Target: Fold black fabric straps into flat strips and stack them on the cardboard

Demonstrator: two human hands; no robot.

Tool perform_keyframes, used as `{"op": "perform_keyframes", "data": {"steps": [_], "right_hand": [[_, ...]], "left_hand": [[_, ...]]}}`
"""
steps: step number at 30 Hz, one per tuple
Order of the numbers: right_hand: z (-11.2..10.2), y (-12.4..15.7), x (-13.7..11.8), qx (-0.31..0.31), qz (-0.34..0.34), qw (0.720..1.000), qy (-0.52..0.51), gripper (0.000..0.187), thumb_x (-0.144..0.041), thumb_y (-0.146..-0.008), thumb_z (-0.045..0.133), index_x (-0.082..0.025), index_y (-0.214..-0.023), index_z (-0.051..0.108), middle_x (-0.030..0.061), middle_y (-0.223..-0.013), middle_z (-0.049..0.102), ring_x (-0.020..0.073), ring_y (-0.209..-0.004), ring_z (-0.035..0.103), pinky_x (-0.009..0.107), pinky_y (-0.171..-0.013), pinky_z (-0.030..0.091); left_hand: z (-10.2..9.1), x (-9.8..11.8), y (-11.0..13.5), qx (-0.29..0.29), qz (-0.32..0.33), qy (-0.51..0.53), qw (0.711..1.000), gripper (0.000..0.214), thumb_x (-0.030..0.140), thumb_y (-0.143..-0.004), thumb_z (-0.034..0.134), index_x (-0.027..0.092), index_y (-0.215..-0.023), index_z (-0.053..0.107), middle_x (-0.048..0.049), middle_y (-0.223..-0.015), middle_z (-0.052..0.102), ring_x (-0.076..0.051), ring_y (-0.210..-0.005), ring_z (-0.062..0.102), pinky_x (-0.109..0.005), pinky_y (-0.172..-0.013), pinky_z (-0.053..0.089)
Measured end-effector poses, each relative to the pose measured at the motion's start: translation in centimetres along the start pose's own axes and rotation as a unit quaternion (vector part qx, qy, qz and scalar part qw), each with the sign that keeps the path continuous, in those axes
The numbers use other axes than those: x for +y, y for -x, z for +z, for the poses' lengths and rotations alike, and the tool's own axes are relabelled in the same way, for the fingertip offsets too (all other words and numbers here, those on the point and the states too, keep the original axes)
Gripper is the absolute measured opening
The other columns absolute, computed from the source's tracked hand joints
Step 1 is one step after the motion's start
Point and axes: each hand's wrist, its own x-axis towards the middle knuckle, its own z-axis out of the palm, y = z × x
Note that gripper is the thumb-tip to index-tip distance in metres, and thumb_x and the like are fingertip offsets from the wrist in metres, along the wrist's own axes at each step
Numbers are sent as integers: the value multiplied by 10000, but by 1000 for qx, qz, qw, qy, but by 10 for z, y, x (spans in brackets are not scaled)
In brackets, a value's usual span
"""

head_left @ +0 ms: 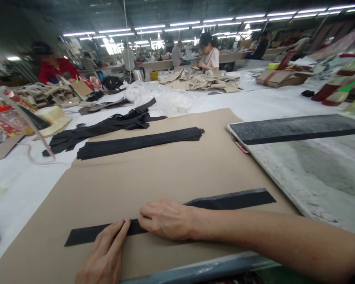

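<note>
A long black fabric strip (230, 199) lies across the near part of a brown cardboard sheet (165, 169). My left hand (106, 252) lies flat, fingers together, its fingertips on the strip's left part. My right hand (165, 219) presses down on the strip's middle with its fingers curled under, the forearm coming in from the right. A neat stack of similar black strips (139, 142) lies further back on the cardboard. A looser pile of black strips (106, 126) sits behind it to the left.
A grey-white board (313, 173) with a black strip (298, 136) on it lies at the right. Clear plastic bags (159, 96) and beige fabric pieces (204, 81) lie further back. Other people work at the far tables. The table's near edge (201, 268) is just below my hands.
</note>
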Motion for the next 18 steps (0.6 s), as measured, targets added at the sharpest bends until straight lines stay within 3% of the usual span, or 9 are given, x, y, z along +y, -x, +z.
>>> {"op": "perform_keyframes", "data": {"steps": [9, 14, 18], "right_hand": [[-15, 28, 4, -44, 30, 999, 6, 167, -162, -950, 417, -129, -916, 578, 26, -829, 565, 151, -694, 530, 276, -580, 402], [-19, 39, 6, -21, 28, 999, -5, 153, -157, -948, 433, -126, -920, 581, 25, -820, 559, 144, -695, 509, 275, -624, 401], [-18, 41, 8, -16, 41, 999, -16, 152, -167, -946, 450, -140, -893, 590, 20, -789, 548, 145, -702, 496, 272, -621, 384]], "left_hand": [[-3, 1, -2, -26, 3, -39, 999, 597, 126, -841, 359, 311, -1408, 327, -34, -1224, 546, -171, -1101, 528, -278, -938, 441], [-2, 1, -2, -64, -6, -47, 997, 646, 98, -819, 371, 327, -1418, 296, -39, -1215, 545, -179, -1102, 528, -284, -925, 457], [0, -1, 0, -61, -17, -37, 997, 648, 104, -831, 384, 330, -1428, 269, -38, -1195, 556, -185, -1094, 530, -294, -931, 452]]}}
